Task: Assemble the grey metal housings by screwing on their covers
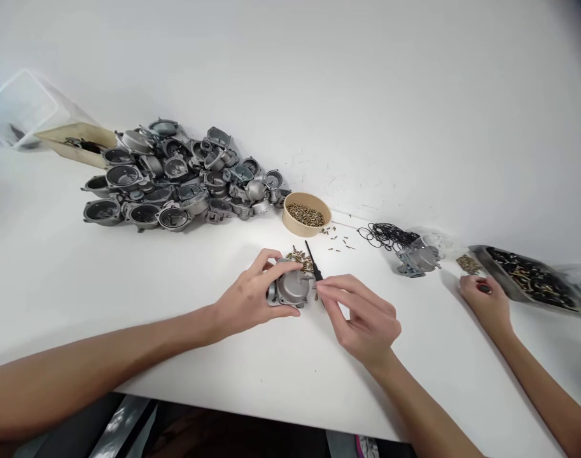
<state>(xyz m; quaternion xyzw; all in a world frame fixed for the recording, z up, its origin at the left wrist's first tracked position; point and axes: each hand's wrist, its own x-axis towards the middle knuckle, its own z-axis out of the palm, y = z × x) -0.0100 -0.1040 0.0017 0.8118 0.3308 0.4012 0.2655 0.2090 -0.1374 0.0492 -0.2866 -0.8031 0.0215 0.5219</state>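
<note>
My left hand (256, 289) is wrapped round a grey metal part with a domed cover (294, 288) that rests on the white table. Close to its right side, my right hand (361, 315) has its fingertips pinched together beside a black screwdriver (315, 267), whose thin tip points up and away. Whether the fingers grip the screwdriver or a small screw is hard to make out. A small heap of brass screws (297, 256) lies just behind the metal part, partly hidden by my left fingers.
Behind stand piled metal bowls (175, 168) and a round tub (307, 228) of screws. Black rings (390, 234), another metal part (418, 257) and a tray (519, 286) lie rightward. Another person's hand (488, 305) is near the tray.
</note>
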